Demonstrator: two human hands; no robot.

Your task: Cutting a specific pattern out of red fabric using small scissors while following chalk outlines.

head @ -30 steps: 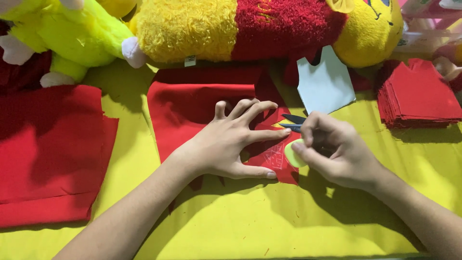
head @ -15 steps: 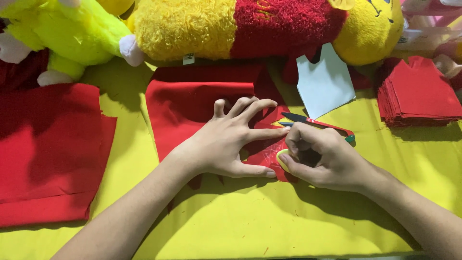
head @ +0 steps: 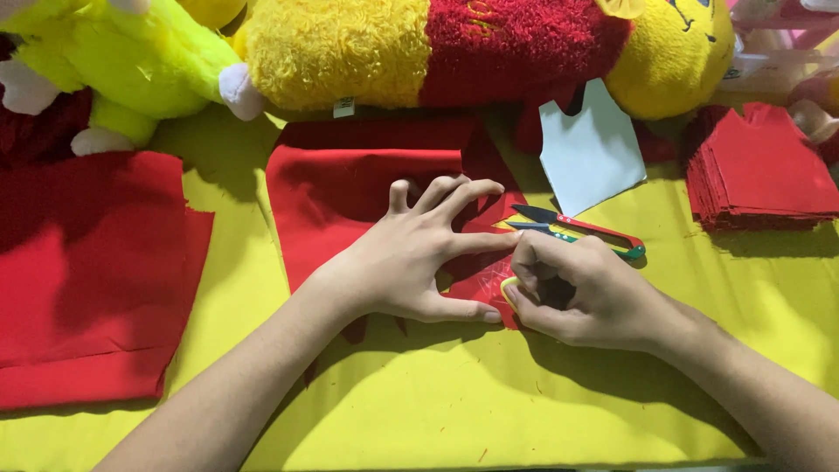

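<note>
- Red cloth, a small folded piece [head: 476, 284], is lying between my two hands, and I am pinning it flat against the yellow table cover [head: 419, 411] so that it is not sliding about.
- I am spreading my left hand [head: 411, 258] wide open, palm down, fingers fanned over the piece and thumb running along its near edge; the wide spread is keeping the cloth taut and clear where the other hand is working.
- I am curling my right hand [head: 585, 293] closed around a small yellowish thing [head: 508, 291], possibly a piece of chalk, though only its tip is showing; the tip is touching the cloth just beside my left thumb.
- I am keeping a pair of thread snips [head: 577, 229] just beyond my right knuckles, blades pointing toward my left fingertips, lying free and close enough to grab.
- I am working with a larger red sheet [head: 367, 179] lying under and beyond my left hand, the small piece sitting at its right edge.
- I am leaving a pale paper pattern [head: 590, 149] farther out past the snips, and a stack of cut red pieces [head: 760, 179] well off to the right of my right hand, apart from the work.
- I am ignoring another red sheet [head: 87, 262] far to the left of my left arm, and plush toys [head: 350, 52] lining the far side.
</note>
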